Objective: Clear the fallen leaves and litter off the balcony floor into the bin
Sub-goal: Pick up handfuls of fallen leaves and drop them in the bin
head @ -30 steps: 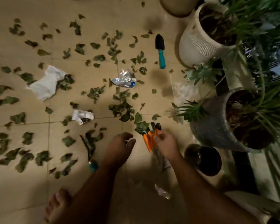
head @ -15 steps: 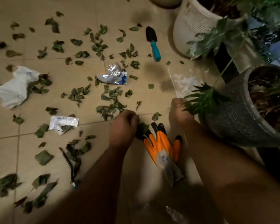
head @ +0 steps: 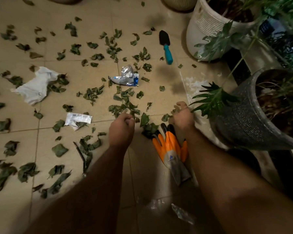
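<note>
Green fallen leaves [head: 93,94] lie scattered over the beige floor tiles [head: 85,26]. Litter lies among them: a crumpled foil wrapper [head: 126,77], a white tissue or cloth [head: 35,86] and a small white packet [head: 78,118]. My left hand [head: 121,130] is clenched in a fist at the near edge of a leaf cluster [head: 125,108]; nothing shows inside it. My right hand [head: 183,117] hovers palm down with curled fingers over a small leaf [head: 166,117], beside the grey pot. No bin is in view.
Orange and grey gloves [head: 171,151] lie between my forearms. A teal-handled trowel [head: 166,46] lies beyond. A white planter [head: 206,31] and a grey planter [head: 240,122] with overhanging foliage crowd the right side. Pruners [head: 81,156] lie left; clear plastic [head: 181,215] lies near the bottom.
My right hand let go of the gloves, which now lie on the floor, and moved forward toward the grey pot. My left hand reached into the leaf cluster and closed into a fist.
</note>
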`<state>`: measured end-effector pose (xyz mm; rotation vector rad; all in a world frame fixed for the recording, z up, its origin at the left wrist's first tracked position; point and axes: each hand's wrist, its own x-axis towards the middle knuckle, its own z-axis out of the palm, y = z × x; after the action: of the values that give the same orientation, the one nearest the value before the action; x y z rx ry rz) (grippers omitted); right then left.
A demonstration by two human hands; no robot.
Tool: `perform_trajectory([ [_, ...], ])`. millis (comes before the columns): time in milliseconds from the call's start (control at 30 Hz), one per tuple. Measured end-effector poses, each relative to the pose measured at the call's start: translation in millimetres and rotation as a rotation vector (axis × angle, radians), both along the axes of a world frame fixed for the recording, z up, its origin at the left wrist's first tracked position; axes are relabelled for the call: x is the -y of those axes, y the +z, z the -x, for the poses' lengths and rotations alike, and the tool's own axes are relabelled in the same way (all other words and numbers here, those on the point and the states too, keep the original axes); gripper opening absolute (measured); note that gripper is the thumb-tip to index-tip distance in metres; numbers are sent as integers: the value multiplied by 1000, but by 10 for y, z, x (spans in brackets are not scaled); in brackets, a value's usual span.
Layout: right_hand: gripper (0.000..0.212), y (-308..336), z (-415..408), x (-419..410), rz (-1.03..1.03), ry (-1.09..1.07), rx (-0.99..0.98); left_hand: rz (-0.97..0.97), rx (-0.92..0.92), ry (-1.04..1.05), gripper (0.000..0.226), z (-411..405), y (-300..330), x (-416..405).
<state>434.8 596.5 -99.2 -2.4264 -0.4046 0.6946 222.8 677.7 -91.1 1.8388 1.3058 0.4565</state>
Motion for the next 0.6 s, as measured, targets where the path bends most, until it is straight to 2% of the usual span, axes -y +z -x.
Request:
perform_trajectory([
  [67,34,-40,6,-23,40,87,-2,-32,-13,-8,16,82,-26,28],
  [167,29,-40,67,-111,140,201,124,-23,-20,-15,16,175,-68,56],
  [267,45,-100,163,-112,261,253,188,-15,-27,-17,15,205,-107,67],
  [333,43,-146,210,-94,296,281,205,-17,-25,-23,14,186,-118,75],
  [500,8,-66,152,-111,158,115,133,15,-78,-92,17,14,-178,128],
  [600,8,34,95,-116,-59,-21,-15,136,-245,-90,29,-108,-203,213],
])
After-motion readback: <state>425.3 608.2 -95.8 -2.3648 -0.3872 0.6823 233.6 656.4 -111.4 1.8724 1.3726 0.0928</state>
